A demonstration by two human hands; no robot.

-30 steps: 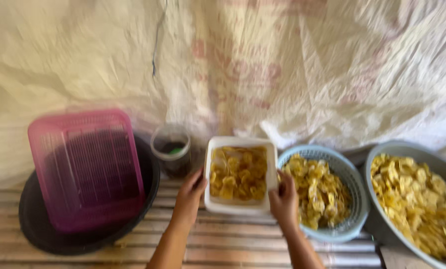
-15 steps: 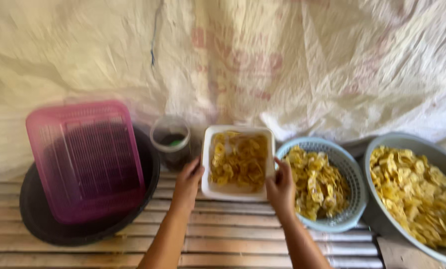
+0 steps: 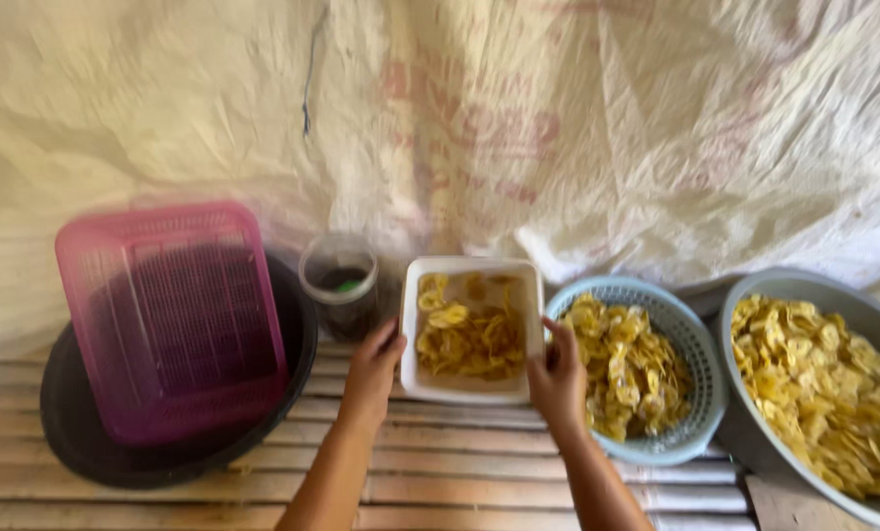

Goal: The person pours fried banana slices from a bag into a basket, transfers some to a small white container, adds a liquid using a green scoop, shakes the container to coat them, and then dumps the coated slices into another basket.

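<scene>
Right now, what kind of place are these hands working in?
Probably a small home or rural snack-making spot: a slatted bench, a sack-cloth sheet as backdrop, and a tub, basket and basin of yellow chips.

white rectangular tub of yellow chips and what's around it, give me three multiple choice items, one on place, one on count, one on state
1. Where does the pink plastic mesh basket sit?
A. upside down on the round black basin
B. inside the light blue round colander
C. on the grey bowl

2. How many containers hold yellow chips?
A. one
B. three
C. five

3. How do the hands meet the white rectangular tub?
A. both lie flat on the slats
B. only one touches it
C. one grips each side

Answers:
1. A, the basket covers the basin at far left.
2. B, the tub, the light blue round colander and the grey round bowl all hold chips.
3. C, the left hand is at its left edge and the right hand at its right edge.
</scene>
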